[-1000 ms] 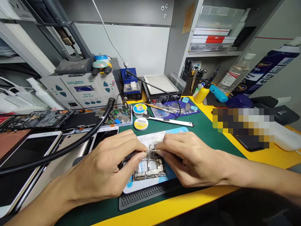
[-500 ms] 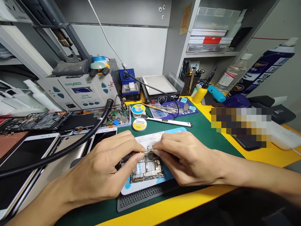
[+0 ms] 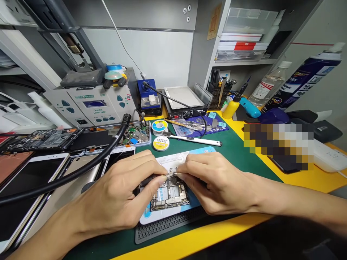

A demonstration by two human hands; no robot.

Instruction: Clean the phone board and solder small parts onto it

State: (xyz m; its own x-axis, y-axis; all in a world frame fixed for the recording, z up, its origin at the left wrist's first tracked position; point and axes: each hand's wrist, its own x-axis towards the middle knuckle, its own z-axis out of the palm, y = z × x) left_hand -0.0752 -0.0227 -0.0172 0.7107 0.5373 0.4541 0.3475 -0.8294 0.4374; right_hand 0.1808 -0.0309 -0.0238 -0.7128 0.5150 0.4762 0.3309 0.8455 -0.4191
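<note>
A phone circuit board (image 3: 170, 200) lies low over a white and blue plate (image 3: 187, 209), its lower part showing between my hands. My left hand (image 3: 130, 187) is closed, with thumb and forefinger pinching the board's upper edge from the left. A dark thing, mostly hidden, shows under those fingers. From the right, my right hand (image 3: 210, 180) pinches the same upper edge, its fingertips close to the left ones. A small metal piece sticks up between the two pinches. The other fingers of both hands are curled, so their undersides are hidden.
Phones (image 3: 35, 180) lie at left beneath a thick black hose (image 3: 108, 153) from the hot-air station (image 3: 92, 104). Behind the plate are a round tin (image 3: 161, 143), a brush (image 3: 195, 139) and a heating plate (image 3: 184, 98). A grey honeycomb mat (image 3: 162, 229) lies under the plate.
</note>
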